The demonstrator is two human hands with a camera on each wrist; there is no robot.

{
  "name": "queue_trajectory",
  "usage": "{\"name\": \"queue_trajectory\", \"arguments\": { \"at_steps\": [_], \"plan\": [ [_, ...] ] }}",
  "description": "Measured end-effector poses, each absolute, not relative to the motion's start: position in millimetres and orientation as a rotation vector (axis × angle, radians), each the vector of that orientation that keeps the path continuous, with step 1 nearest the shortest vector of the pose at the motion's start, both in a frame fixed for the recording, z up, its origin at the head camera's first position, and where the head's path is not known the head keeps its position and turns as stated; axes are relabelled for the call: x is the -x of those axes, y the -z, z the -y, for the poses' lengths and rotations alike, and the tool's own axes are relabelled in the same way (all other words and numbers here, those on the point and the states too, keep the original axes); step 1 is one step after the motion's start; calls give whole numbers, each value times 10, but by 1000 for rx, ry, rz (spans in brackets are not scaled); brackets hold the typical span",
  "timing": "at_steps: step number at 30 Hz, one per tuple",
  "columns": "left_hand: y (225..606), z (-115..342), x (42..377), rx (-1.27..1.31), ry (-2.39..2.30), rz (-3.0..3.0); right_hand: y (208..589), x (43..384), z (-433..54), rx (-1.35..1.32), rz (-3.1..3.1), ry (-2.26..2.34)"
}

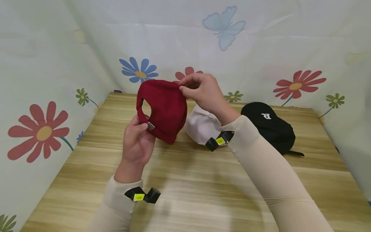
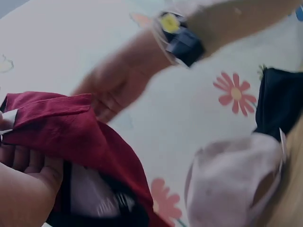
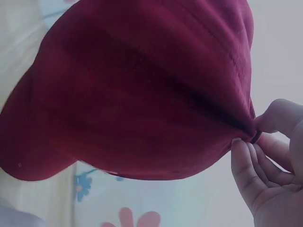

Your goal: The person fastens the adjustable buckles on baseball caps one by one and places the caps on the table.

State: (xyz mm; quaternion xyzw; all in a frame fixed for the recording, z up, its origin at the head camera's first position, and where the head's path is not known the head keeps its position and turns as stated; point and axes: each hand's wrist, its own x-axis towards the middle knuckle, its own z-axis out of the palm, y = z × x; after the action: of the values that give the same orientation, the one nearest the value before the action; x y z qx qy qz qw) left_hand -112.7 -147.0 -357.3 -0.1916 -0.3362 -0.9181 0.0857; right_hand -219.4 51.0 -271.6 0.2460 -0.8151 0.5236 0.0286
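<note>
A dark red baseball cap [image 1: 168,108] is held up above the table, its back opening and strap turned to the left in the head view. My left hand [image 1: 137,141] grips the strap by its metal buckle [image 1: 151,125], thumb on the outside. With thumb and fingertips my right hand [image 1: 203,90] pinches the crown's fabric, and folds run into that pinch in the right wrist view, where the brim [image 3: 28,132] points left. The left wrist view shows part of the cap's dark-edged inside with a pale lining [image 2: 92,191].
Behind the red cap a pale pinkish-white cap [image 1: 203,125] lies on the wood-grain table [image 1: 185,196], partly hidden by the right hand. A black cap [image 1: 269,125] with a white letter lies to its right. Flower-printed cloth walls [image 1: 174,38] stand around the table's back and sides.
</note>
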Motion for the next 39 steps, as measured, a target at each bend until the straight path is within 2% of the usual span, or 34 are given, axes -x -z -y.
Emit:
{"name": "queue_trajectory", "arguments": {
  "at_steps": [10,16,22,26,39],
  "plan": [
    [3958,1587,1421,67,2650,1385,2604,2583,-139,-860,2684,-962],
    [4234,1551,1635,-216,2673,1419,2843,2665,104,-993,2699,-611],
    [4479,1589,1691,-471,2829,1321,3086,2649,280,-1222,2760,-347],
    [4598,1629,1689,-535,2905,1223,3180,2642,385,-1303,2751,-237],
    [4740,1813,1722,-616,2861,1042,3514,2657,689,-1238,2807,-260]
  ]
}}
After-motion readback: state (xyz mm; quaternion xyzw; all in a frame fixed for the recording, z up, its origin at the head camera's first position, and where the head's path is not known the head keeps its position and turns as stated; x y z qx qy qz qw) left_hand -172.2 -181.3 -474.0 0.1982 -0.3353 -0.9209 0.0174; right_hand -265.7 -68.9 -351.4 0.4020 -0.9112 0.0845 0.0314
